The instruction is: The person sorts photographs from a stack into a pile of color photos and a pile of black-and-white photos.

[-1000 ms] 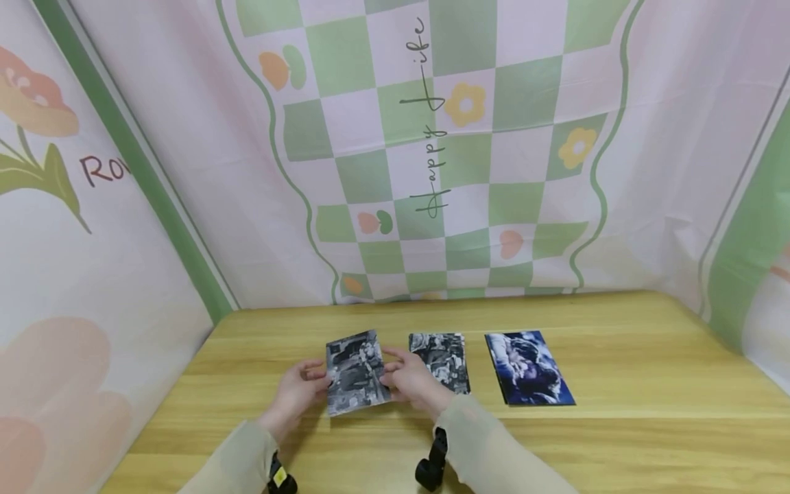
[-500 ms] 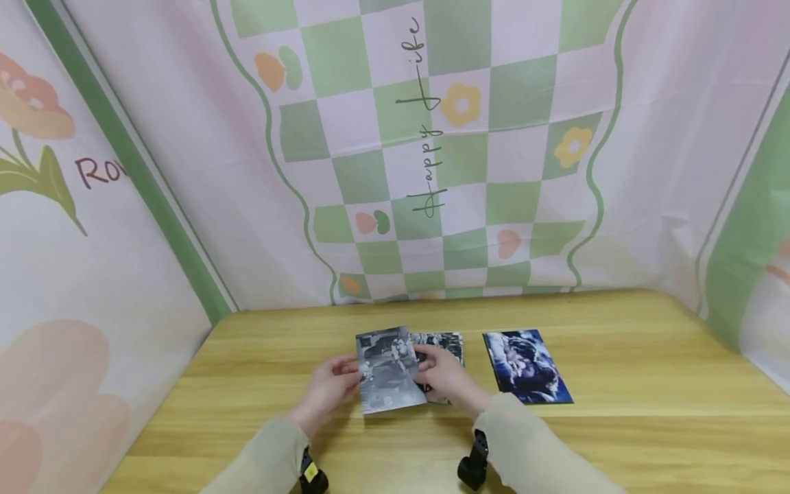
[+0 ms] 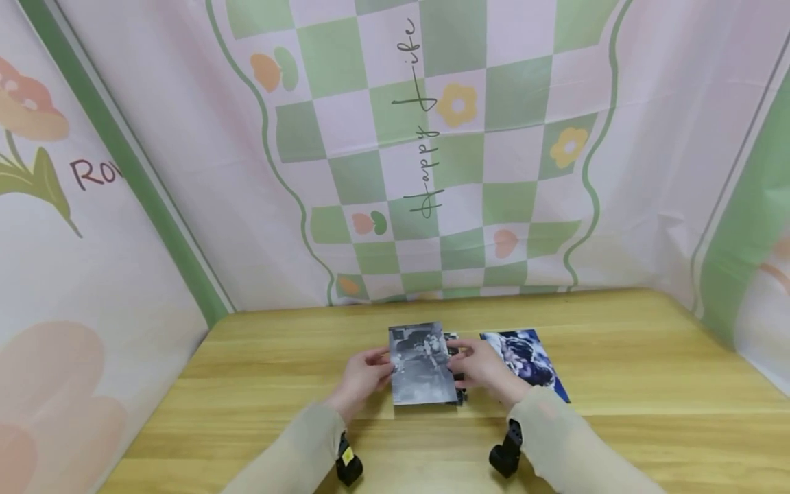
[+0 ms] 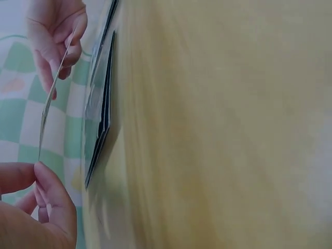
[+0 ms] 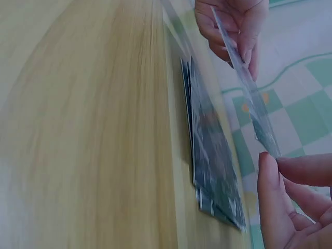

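A black-and-white photo print (image 3: 422, 367) is held between both hands by its side edges. My left hand (image 3: 364, 377) pinches its left edge, and my right hand (image 3: 487, 370) pinches the right edge. In the wrist views the photo (image 5: 254, 101) hangs above a small pile of photo prints (image 5: 210, 145), apart from it. From the head view the held photo covers most of that pile, leaving only a strip at its right side. Behind my right hand lies a blue-toned photo print (image 3: 540, 357), partly hidden by the hand and wrist.
The wooden table (image 3: 247, 384) runs to a fabric backdrop (image 3: 457, 158) with green checks and flowers. Another printed fabric wall (image 3: 80, 288) stands on the left. Each wrist carries a small black camera (image 3: 507, 453).
Both hands have carried the black-and-white photo to the right, from beside the middle pile to over it. The pile is now mostly covered; the blue-toned photo has stayed put.
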{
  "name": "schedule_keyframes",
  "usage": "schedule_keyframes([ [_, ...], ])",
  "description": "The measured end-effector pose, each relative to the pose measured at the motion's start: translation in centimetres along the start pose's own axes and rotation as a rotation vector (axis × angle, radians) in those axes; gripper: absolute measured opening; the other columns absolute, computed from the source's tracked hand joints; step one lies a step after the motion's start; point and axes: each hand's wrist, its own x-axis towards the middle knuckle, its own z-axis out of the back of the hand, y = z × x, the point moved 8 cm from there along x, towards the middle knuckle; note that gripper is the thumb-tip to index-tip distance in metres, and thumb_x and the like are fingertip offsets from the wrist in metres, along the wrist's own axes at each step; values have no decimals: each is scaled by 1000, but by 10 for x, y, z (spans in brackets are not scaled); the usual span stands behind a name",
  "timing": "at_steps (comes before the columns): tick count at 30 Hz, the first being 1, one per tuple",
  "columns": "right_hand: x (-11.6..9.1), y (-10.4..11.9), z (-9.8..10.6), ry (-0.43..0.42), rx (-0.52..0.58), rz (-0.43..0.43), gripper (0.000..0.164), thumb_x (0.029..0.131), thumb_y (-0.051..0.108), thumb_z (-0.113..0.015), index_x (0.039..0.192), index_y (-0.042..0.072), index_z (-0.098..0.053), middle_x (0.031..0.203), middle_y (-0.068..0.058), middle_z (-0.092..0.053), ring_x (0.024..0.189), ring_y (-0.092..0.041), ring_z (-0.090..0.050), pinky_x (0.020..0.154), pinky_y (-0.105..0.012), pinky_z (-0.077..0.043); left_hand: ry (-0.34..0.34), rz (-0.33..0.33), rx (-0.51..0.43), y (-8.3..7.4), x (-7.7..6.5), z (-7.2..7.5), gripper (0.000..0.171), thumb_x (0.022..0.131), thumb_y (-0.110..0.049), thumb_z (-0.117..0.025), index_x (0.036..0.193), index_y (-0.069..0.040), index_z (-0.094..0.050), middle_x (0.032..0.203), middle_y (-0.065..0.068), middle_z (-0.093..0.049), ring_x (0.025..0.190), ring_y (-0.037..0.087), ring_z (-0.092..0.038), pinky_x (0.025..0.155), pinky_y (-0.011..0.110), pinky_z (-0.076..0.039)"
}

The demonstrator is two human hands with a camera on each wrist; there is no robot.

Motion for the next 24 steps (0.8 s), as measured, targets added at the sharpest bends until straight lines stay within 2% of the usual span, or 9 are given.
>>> schedule_keyframes([
  [10, 3, -8, 15, -36, -68, -9, 48, 90, -6, -52, 137, -4, -43, 109, -25, -59, 88, -25, -62, 62, -33, -59, 89, -34, 75, -2, 16, -22, 44, 86, 10, -55, 129, 10, -50, 89, 10, -56, 69, 11, -53, 61, 20, -52],
  [15, 7, -13, 16, -31, -63, -26, 48, 89, -8, -52, 136, -5, -43, 111, -26, -59, 92, -27, -62, 63, -34, -59, 99, -41, 126, 0, 23, -26, 43, 85, 10, -56, 128, 12, -51, 87, 14, -57, 68, 11, -55, 62, 22, -56],
  [24, 15, -19, 18, -27, -75, -49, 48, 88, -7, -51, 135, -7, -44, 103, -24, -62, 83, -22, -63, 59, -33, -59, 126, -52, 194, -1, 27, -33, 47, 77, 16, -56, 124, 13, -53, 81, 7, -58, 67, 10, -55, 65, 28, -59],
])
